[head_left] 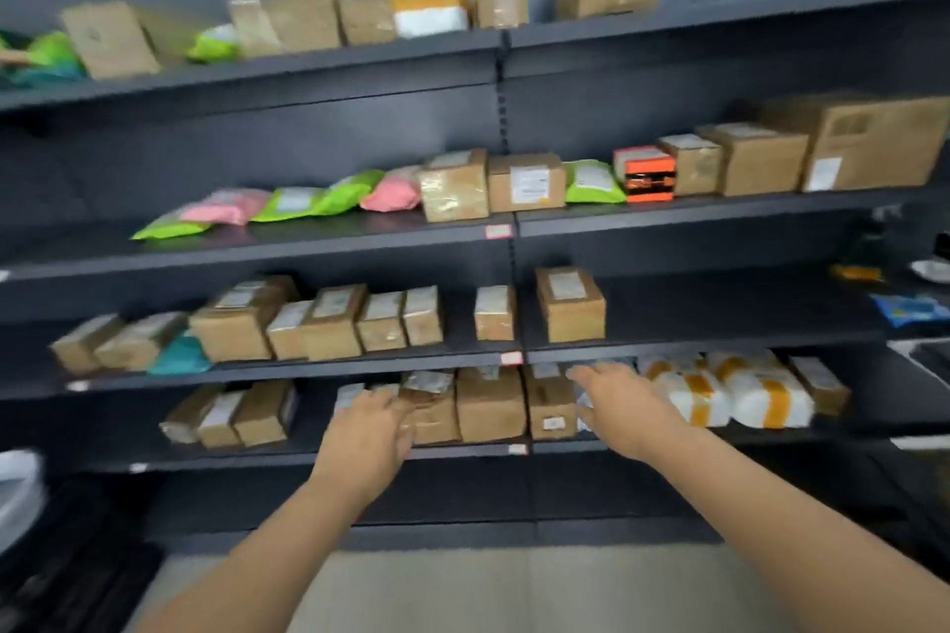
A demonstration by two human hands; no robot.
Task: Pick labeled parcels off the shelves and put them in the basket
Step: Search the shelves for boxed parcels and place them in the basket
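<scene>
Evidently nothing is gripped: the fingers (586, 372) of the right hand (619, 401) are straight and slightly spread over a pale parcel (585, 419) on the lowest stocked shelf (308, 459). The left hand (367, 427) has its fingers (372, 398) loosely extended toward a labelled parcel (349, 393); blur hides whether either touches. Brown boxes (491, 406) stand between the hands, with white taped parcels (761, 396) further right. Parcels crowd the shelves above and no basket can be made out, so the picking looks barely begun, nearly all left

head-worn view, facing shelves (308, 267); close
</scene>
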